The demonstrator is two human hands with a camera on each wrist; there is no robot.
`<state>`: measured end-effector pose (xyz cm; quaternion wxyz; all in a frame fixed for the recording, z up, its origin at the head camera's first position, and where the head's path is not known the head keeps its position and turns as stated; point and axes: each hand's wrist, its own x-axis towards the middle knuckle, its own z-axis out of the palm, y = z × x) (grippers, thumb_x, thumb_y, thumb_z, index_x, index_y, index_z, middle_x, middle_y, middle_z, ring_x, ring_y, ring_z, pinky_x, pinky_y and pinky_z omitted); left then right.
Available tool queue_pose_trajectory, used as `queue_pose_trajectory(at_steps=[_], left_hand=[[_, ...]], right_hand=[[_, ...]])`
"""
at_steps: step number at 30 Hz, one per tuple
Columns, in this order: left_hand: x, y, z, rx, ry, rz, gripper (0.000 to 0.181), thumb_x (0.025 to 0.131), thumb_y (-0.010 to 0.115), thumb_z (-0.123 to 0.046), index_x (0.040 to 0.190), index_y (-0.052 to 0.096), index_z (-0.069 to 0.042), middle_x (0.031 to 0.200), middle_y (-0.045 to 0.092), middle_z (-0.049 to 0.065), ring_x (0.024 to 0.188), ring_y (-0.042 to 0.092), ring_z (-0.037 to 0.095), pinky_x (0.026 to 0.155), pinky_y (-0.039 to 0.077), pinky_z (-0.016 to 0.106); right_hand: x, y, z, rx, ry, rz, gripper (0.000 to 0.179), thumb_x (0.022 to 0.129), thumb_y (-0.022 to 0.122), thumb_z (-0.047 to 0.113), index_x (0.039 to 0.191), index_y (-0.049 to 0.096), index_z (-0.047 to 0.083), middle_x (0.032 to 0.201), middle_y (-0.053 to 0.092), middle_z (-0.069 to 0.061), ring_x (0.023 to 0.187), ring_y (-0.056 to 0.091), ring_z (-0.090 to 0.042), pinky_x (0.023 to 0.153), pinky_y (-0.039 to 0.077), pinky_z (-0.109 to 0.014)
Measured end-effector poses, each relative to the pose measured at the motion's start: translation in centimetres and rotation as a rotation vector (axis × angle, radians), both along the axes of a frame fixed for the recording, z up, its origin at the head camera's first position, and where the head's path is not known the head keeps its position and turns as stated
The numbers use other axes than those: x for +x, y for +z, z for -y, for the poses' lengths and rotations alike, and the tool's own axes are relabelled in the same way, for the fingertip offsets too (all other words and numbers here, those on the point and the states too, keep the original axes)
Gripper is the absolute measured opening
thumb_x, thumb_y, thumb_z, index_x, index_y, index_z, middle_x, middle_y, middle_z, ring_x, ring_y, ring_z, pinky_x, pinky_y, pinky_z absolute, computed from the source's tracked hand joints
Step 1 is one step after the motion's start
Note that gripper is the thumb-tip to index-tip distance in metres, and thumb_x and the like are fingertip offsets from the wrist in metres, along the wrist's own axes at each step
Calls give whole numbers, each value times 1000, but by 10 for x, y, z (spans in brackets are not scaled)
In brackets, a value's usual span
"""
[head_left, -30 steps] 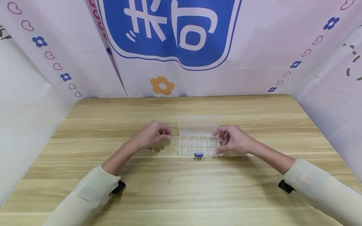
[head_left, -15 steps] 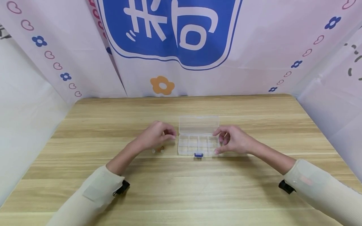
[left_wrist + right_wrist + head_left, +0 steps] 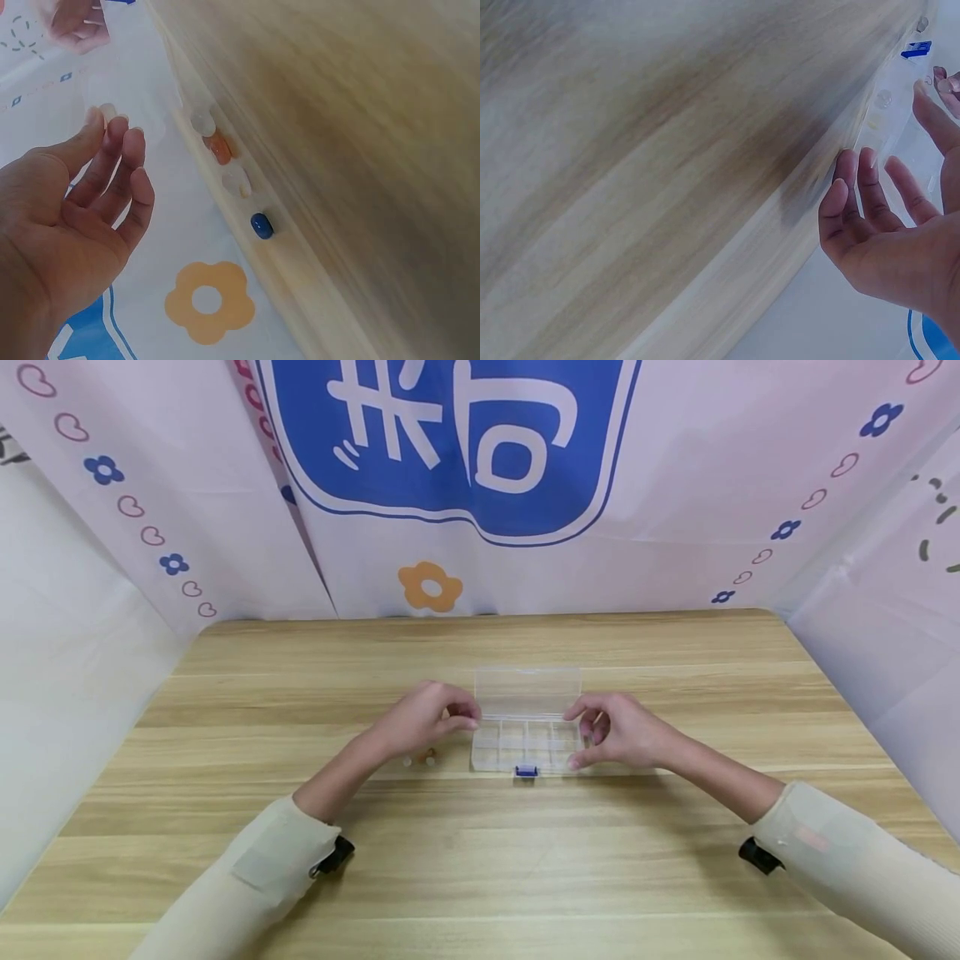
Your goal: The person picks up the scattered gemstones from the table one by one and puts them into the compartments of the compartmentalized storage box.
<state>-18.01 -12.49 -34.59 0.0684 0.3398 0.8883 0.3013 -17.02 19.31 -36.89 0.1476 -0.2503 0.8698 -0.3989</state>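
A clear plastic compartment box lies on the table with its lid swung back and a blue latch at its front. My right hand holds the box's right end, thumb at the front corner and index finger near the hinge. At the box's left end, my left hand pinches a small whitish pill between thumb and fingertips. In the left wrist view, a blue capsule, an orange capsule and two whitish pills lie in a row on the table.
The wooden table reaches back to a printed cloth wall with a blue sign and an orange flower. Cloth sides stand at left and right. Each sleeve has a black device at the wrist.
My left hand has moved right, from beside the loose pills to the left end of the box. The right hand and the box have stayed in place.
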Motion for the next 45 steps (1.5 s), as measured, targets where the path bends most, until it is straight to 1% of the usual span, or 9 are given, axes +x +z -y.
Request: queue_pose_trajectory(at_steps=[8, 15, 18, 23, 29, 32, 37, 45], left_hand=[[-1, -1, -7, 2, -3, 22, 6, 98, 71, -8, 98, 76, -3, 92, 75, 3, 86, 69, 14, 81, 58, 30], [-1, -1, -11, 20, -10, 56, 6, 98, 72, -7, 97, 76, -3, 91, 75, 3, 83, 68, 13, 78, 58, 27], [-2, -2, -12, 24, -7, 69, 6, 98, 72, -7, 98, 76, -3, 91, 74, 2, 83, 67, 12, 78, 57, 26], [-2, 0, -16, 36, 6, 84, 5, 98, 72, -8, 98, 76, -5, 91, 75, 1, 83, 67, 11, 78, 57, 26], [-1, 4, -21, 41, 12, 96, 5, 98, 72, -8, 100, 76, -5, 91, 75, 4, 83, 66, 11, 77, 56, 26], [-2, 3, -23, 47, 18, 108, 6, 98, 72, -8, 100, 75, -4, 91, 74, 6, 82, 65, 11, 75, 56, 27], [-5, 1, -28, 51, 28, 119, 6, 98, 71, -8, 100, 75, -3, 90, 74, 4, 82, 65, 12, 74, 56, 25], [-8, -1, -36, 67, -8, 118, 4, 98, 72, -6, 97, 75, -3, 91, 75, 8, 80, 67, 14, 70, 55, 23]], right_hand=[[1, 1, 0, 4, -2, 3, 57, 73, 95, 13, 120, 67, -5, 89, 63, -8, 75, 59, -18, 70, 53, -25], [0, 1, 1, 1, 3, -2, 57, 74, 95, 13, 120, 67, -5, 89, 63, -8, 75, 59, -17, 70, 53, -25], [0, 1, 2, 1, 3, -4, 57, 74, 95, 13, 120, 67, -5, 89, 63, -8, 75, 59, -17, 70, 53, -25], [0, 1, 2, 3, 1, -2, 57, 74, 95, 13, 120, 67, -5, 90, 63, -8, 75, 59, -17, 70, 53, -25], [1, 2, 1, 10, -6, 7, 57, 73, 95, 13, 119, 67, -5, 90, 63, -8, 75, 59, -17, 70, 53, -25], [1, 2, 1, 16, -6, 3, 57, 73, 95, 13, 119, 67, -5, 89, 63, -8, 75, 59, -17, 70, 53, -25], [0, 2, 1, 15, -4, 2, 57, 73, 95, 13, 119, 67, -5, 89, 63, -8, 75, 59, -17, 70, 53, -25], [-1, 1, 2, 11, -6, -3, 57, 73, 96, 14, 119, 67, -4, 89, 63, -8, 75, 60, -17, 70, 53, -25]])
